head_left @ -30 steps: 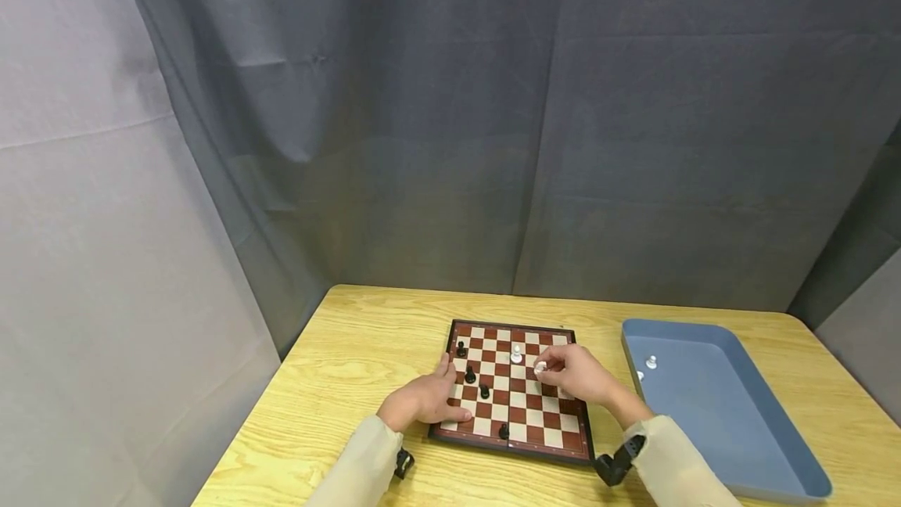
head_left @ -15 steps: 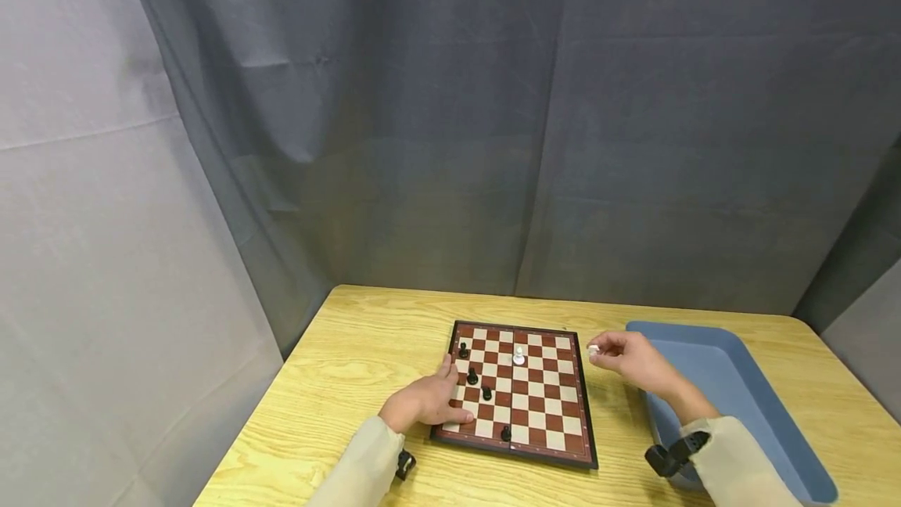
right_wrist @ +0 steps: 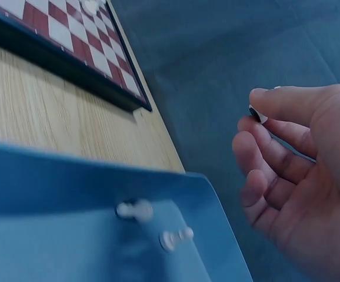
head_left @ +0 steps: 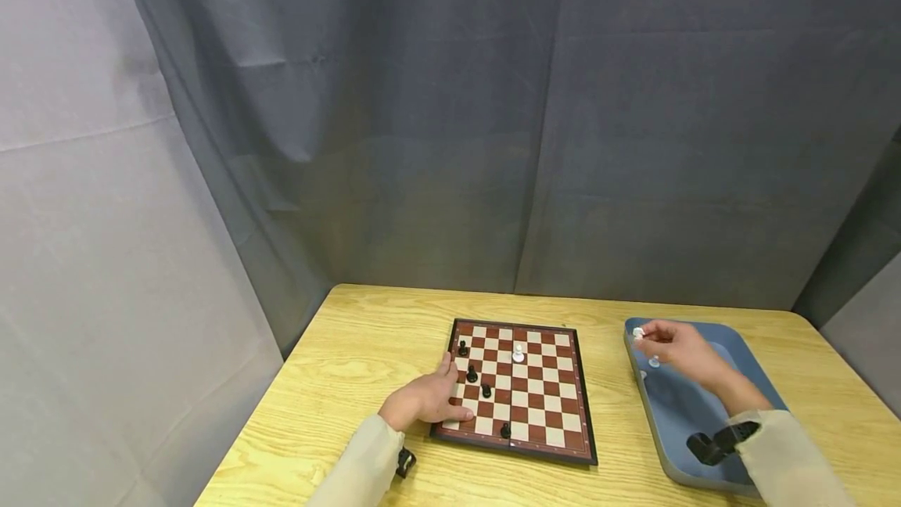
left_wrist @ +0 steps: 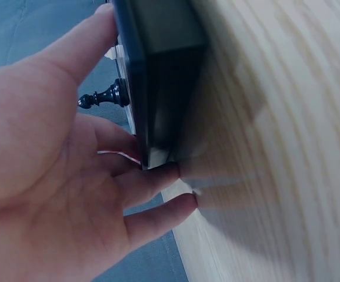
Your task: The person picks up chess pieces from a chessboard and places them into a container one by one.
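Note:
My left hand (head_left: 425, 401) rests at the left edge of a red-and-white chessboard (head_left: 553, 401). In the left wrist view, its thumb lies over the board's rim and the fingers reach along the side, near the table. A black chess piece (left_wrist: 104, 96) stands close to that thumb. My right hand (head_left: 681, 349) pinches a small white chess piece (head_left: 638, 332) between thumb and fingertips, above the far left corner of a blue tray (head_left: 704, 482). The right wrist view shows only the dark base of this piece, the rest being hidden by the fingers.
Two white pieces, one of them a pawn (right_wrist: 176, 238), lie in the tray. On the board are several black pieces, one near the front edge (head_left: 505, 430), and a white piece (head_left: 518, 353). A grey curtain (head_left: 450, 139) hangs behind the wooden table (head_left: 380, 327).
My right hand has carried the white chess piece from the right half of the board across to over the tray. My left hand stays at the board's left edge.

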`<state>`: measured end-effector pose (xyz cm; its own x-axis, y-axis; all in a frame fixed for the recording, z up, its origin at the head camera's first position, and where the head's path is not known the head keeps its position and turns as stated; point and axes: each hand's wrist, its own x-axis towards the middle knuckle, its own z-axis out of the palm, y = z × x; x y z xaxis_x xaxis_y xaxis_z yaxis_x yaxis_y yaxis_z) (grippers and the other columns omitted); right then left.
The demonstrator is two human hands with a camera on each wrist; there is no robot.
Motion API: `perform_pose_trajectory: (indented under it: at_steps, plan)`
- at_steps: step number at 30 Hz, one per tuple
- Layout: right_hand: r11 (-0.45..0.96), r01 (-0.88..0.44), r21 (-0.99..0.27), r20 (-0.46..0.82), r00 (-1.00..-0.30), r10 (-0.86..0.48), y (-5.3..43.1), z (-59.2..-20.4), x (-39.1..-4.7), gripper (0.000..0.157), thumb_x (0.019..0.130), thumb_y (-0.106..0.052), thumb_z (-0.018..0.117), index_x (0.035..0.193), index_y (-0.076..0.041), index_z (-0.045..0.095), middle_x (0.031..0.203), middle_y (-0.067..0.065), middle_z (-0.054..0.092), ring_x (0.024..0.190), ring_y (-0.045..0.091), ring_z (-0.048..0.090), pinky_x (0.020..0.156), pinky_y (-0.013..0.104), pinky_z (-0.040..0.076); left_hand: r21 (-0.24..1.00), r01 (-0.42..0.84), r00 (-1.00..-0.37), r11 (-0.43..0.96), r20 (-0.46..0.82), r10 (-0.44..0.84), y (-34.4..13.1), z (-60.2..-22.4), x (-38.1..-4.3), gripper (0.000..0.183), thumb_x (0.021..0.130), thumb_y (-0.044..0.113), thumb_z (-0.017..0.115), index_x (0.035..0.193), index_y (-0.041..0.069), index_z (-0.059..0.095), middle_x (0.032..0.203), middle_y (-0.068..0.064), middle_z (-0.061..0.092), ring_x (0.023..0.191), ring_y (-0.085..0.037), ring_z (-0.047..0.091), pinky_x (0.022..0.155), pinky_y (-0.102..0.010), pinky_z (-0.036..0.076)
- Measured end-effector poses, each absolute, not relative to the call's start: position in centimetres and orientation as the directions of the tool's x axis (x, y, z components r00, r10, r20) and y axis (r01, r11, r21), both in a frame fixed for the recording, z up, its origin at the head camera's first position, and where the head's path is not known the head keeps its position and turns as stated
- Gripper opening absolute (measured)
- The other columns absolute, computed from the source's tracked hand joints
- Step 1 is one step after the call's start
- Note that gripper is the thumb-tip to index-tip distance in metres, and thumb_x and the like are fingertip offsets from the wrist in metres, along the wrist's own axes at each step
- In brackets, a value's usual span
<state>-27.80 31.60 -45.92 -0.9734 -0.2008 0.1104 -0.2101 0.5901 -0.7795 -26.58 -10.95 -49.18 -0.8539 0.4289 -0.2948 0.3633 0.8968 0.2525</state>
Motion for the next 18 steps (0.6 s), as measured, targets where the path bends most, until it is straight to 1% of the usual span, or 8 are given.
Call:
perform_pose_trajectory:
  at_steps: [5, 9, 12, 15, 18]
  plan:
    - [0.624, -0.161, -0.765, 0.066, -0.983, -0.173, 33.2, -45.7, -27.5, 0.030, 0.094, -0.024, 0.061, 0.108, 0.002, 0.058, 0.088, 0.008, 0.062, 0.074, 0.016, 0.057, 0.063, 0.032, 0.047, 0.255, 0.368, -0.852, 0.894, -0.294, 0.434, -11.0, -49.2, -26.5, 0.095, 0.086, 0.058, 0.058, 0.149, -0.002, 0.020, 0.157, -0.018, 0.003, 0.106, -0.027, 0.058, 0.071, -0.027, 0.048]
    - [0.651, -0.125, -0.749, 0.034, -0.988, -0.150, 34.4, -45.9, -27.4, 0.037, 0.094, -0.027, 0.061, 0.113, 0.005, 0.056, 0.090, 0.007, 0.062, 0.076, 0.016, 0.056, 0.064, 0.032, 0.047, 0.261, 0.370, -0.850, 0.892, -0.292, 0.438, -11.0, -49.3, -26.5, 0.095, 0.086, 0.058, 0.058, 0.149, -0.002, 0.020, 0.157, -0.018, 0.003, 0.104, -0.026, 0.059, 0.071, -0.027, 0.048]
    - [0.648, -0.102, -0.755, 0.015, -0.990, -0.139, 35.2, -46.1, -27.4, 0.039, 0.094, -0.028, 0.061, 0.113, 0.006, 0.055, 0.091, 0.008, 0.060, 0.077, 0.017, 0.055, 0.065, 0.033, 0.048, 0.261, 0.367, -0.852, 0.893, -0.290, 0.435, -11.0, -49.4, -26.6, 0.095, 0.086, 0.059, 0.058, 0.149, -0.002, 0.020, 0.157, -0.018, 0.003, 0.112, -0.028, 0.056, 0.078, -0.029, 0.049]
    - [0.644, -0.074, -0.762, -0.012, -0.992, -0.128, 35.9, -46.2, -27.5, 0.042, 0.094, -0.029, 0.060, 0.113, 0.007, 0.055, 0.096, 0.013, 0.061, 0.082, 0.019, 0.057, 0.069, 0.037, 0.048, 0.257, 0.372, -0.853, 0.892, -0.285, 0.438, -11.1, -49.3, -26.7, 0.095, 0.086, 0.059, 0.058, 0.149, -0.003, 0.021, 0.156, -0.018, 0.004, 0.120, -0.029, 0.051, 0.086, -0.031, 0.048]
    - [0.649, -0.035, -0.760, -0.046, -0.993, -0.107, 36.5, -46.4, -27.5, 0.045, 0.094, -0.031, 0.060, 0.115, 0.009, 0.054, 0.102, 0.016, 0.062, 0.088, 0.022, 0.059, 0.072, 0.040, 0.049, 0.253, 0.379, -0.851, 0.890, -0.282, 0.443, -11.1, -49.3, -26.7, 0.095, 0.086, 0.058, 0.058, 0.148, -0.003, 0.021, 0.156, -0.019, 0.004, 0.121, -0.030, 0.050, 0.088, -0.031, 0.047]
